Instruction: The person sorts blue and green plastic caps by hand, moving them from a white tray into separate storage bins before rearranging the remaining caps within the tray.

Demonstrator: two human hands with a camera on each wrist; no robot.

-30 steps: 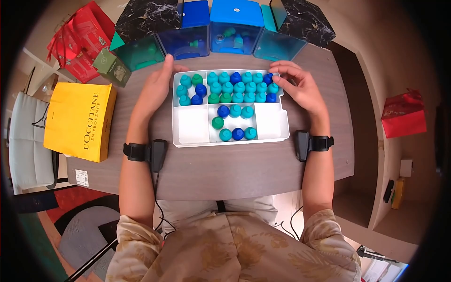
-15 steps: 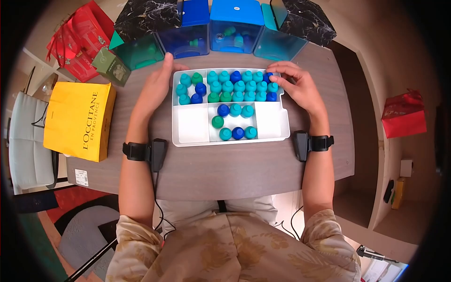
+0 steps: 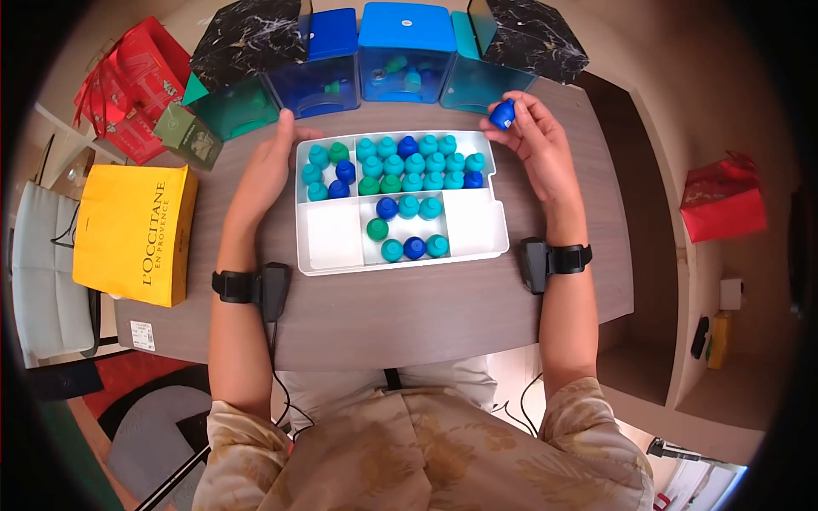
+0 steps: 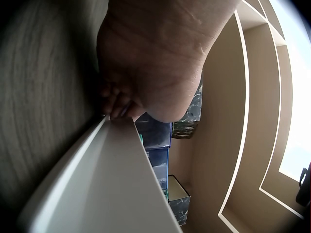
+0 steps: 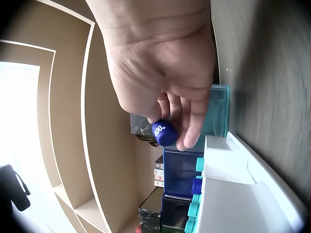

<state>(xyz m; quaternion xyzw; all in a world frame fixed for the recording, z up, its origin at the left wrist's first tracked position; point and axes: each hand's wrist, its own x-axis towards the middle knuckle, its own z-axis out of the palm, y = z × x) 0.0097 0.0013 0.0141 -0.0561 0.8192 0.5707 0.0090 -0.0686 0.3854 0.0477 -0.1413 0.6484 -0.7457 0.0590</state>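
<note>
A blue bottle (image 3: 503, 114) is held in the right hand (image 3: 543, 140).
The right hand pinches it near the far right corner of the white tray (image 3: 332, 240); the right wrist view shows big white marks on it, just a speck from the head. The left hand (image 3: 262, 170) has its fingers mostly straight, by the tray's left side. The left wrist view shows its fingertips at the wall, hidden from the head. The head view shows thirty little bottles (image 3: 415, 163) inside: six far left, seventeen far right, seven near middle. Four coloured boxes (image 3: 406, 53) stand along the surface's (image 3: 409, 332) far side.
</note>
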